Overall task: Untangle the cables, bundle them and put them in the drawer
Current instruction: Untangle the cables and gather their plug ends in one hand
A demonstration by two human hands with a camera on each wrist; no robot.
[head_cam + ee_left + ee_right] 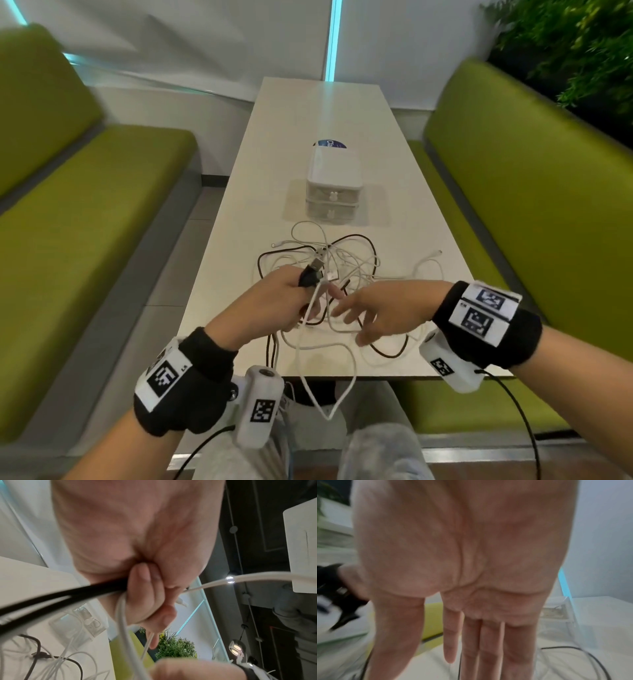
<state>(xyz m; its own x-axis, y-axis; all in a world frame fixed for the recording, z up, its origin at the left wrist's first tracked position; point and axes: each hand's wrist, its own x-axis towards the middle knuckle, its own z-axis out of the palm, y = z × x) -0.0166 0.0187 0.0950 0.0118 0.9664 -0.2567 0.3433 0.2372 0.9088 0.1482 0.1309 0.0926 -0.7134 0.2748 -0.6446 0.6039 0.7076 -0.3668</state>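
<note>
A tangle of white and black cables point(342, 263) lies on the near half of the cream table point(404, 192). My left hand point(291, 294) grips the black cable just behind its USB plug point(317, 265), along with white strands; in the left wrist view its curled fingers point(147, 591) close round the black cable point(60, 599) and a white cable point(122, 615). My right hand point(376, 315) hovers over the tangle, fingers point(488, 649) straight and spread, holding nothing. A white loop point(329, 394) hangs over the table's near edge. The small white two-drawer box point(333, 185) stands behind the tangle, both drawers closed.
Green bench seats point(89, 219) flank the table on both sides. A blue round sticker point(330, 144) lies behind the drawer box. Green plants point(575, 44) fill the far right corner. My knees point(376, 448) are under the near table edge.
</note>
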